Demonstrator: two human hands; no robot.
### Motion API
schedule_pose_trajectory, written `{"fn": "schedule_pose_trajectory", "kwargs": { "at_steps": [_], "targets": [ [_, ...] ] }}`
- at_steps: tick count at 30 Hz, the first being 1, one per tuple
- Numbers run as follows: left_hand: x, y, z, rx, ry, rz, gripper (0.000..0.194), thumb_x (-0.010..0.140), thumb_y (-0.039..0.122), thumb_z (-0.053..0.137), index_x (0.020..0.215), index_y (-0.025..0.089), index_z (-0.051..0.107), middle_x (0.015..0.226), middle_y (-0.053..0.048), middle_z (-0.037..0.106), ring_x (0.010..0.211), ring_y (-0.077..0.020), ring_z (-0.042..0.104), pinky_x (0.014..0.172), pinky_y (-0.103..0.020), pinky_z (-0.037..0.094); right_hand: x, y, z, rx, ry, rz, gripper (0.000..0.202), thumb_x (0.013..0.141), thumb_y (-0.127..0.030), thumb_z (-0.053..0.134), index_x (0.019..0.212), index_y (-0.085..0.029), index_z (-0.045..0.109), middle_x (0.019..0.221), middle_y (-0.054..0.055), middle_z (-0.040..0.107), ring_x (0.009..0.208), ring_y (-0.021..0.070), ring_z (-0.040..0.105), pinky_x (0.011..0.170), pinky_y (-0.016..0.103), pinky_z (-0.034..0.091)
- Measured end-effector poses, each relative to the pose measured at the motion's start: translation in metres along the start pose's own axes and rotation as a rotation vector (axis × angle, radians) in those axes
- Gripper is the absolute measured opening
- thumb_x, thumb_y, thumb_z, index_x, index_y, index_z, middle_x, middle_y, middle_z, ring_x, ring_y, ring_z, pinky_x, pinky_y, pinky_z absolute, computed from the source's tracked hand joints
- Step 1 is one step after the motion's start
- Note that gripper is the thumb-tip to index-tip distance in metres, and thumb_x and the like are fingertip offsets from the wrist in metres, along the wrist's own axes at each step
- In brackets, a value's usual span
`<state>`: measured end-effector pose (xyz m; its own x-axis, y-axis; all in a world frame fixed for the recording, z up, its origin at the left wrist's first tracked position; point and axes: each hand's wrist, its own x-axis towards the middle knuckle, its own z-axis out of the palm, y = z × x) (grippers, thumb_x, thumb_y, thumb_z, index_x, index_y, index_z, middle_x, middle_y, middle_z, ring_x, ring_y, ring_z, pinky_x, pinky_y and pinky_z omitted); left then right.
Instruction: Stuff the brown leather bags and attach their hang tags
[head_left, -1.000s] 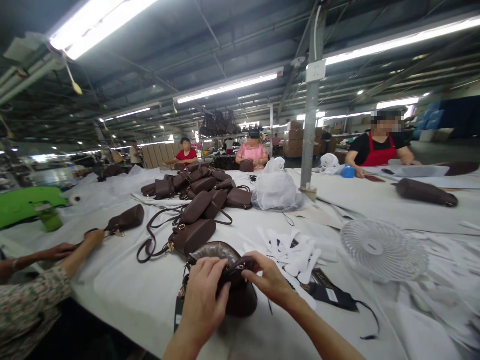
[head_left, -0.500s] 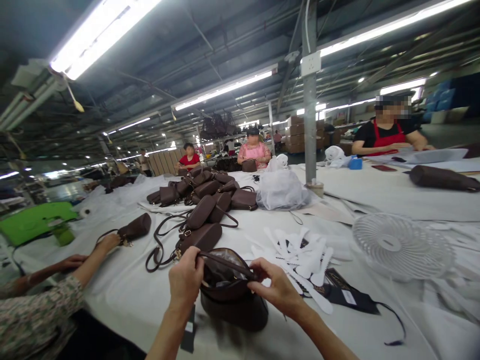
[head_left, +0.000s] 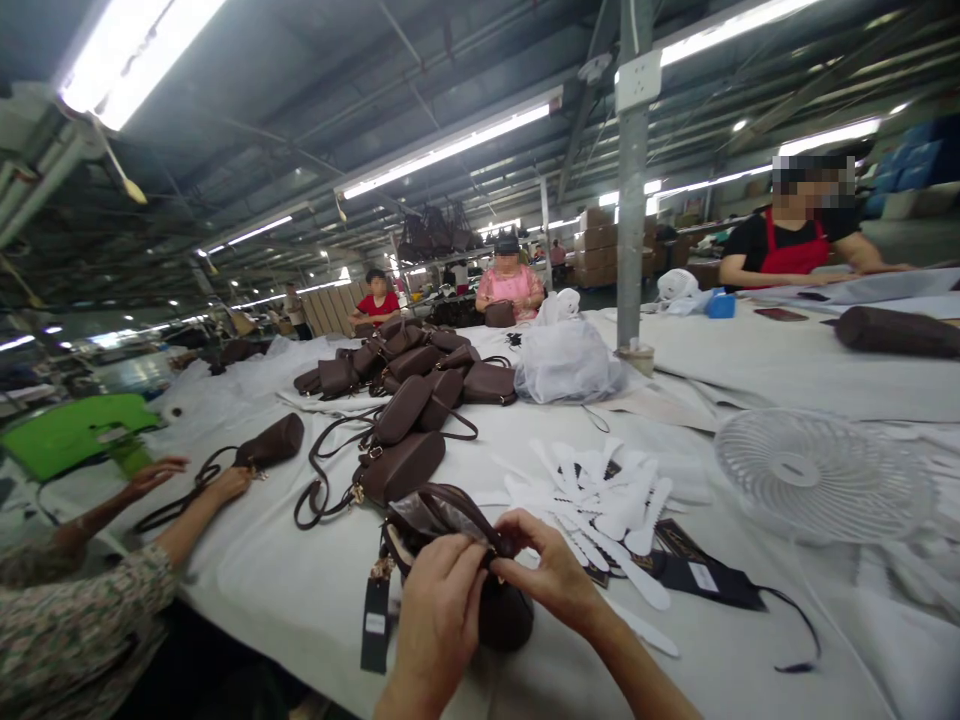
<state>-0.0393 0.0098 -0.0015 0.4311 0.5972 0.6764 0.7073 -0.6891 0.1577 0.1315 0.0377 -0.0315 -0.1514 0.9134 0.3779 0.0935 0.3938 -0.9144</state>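
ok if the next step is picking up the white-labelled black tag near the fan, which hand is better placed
Likely the right hand: it is nearer the black tag, on that side of the dark bag. The left hand would have to reach across. Both are at the bag.

White round plastic fan (head_left: 795, 468), right side; grey metal pillar (head_left: 630, 240), upper right of centre, white square socket box (head_left: 638, 80) on it; bright green rounded panel (head_left: 67, 435), left edge; sheer white plastic bundle (head_left: 566, 362), mid-frame; stacked brown cardboard boxes (head_left: 596, 245), upper centre-right; person in black top, red apron (head_left: 795, 248), upper right
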Motion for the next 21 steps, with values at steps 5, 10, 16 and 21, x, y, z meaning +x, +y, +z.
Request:
{"fn": "schedule_pose_trajectory", "kwargs": {
  "at_steps": [5,10,16,21],
  "targets": [
    [0.022,-0.002,-0.003,0.008,-0.352,-0.17,0.021,0.079,0.009,0.057,0.096,0.02,0.064,0.097,-0.007,0.071,0.09,-0.0257,0.065,0.08,-0.039,0.051,0.0,0.004,-0.005,0.035,-0.038,-0.017,0.024,0.067,-0.014,0.064,0.091,-0.019,0.06,0.081,0.0,0.063,0.077,0.0168,0.057,0.074,0.031,0.046],
    [0.031,-0.002,-0.009,0.012,-0.41,-0.204,0.021,0.08,0.007,0.055,0.095,0.02,0.062,0.093,-0.005,0.07,0.09,-0.0249,0.063,0.077,-0.037,0.049,-0.005,0.004,-0.011,0.114,-0.085,-0.031,0.035,0.072,-0.016,0.065,0.106,-0.02,0.06,0.095,0.003,0.065,0.088,0.0189,0.059,0.084,0.034,0.047],
    [0.016,0.001,0.0,0.116,-0.234,0.005,0.038,0.078,0.004,0.051,0.111,0.022,0.057,0.102,-0.006,0.065,0.088,-0.0238,0.058,0.076,-0.037,0.045,-0.008,0.008,-0.011,0.151,-0.06,0.006,0.017,0.079,-0.021,0.062,0.096,-0.019,0.063,0.087,0.003,0.064,0.083,0.0189,0.061,0.08,0.034,0.05],
    [0.01,0.005,0.014,0.243,-0.073,0.051,0.023,0.081,0.008,0.049,0.096,0.021,0.059,0.084,-0.004,0.064,0.075,-0.0215,0.057,0.072,-0.036,0.041,-0.01,0.014,-0.003,0.311,-0.034,0.033,0.025,0.079,-0.027,0.066,0.101,-0.019,0.058,0.09,0.003,0.064,0.083,0.018,0.061,0.079,0.032,0.051]
  ]
}}
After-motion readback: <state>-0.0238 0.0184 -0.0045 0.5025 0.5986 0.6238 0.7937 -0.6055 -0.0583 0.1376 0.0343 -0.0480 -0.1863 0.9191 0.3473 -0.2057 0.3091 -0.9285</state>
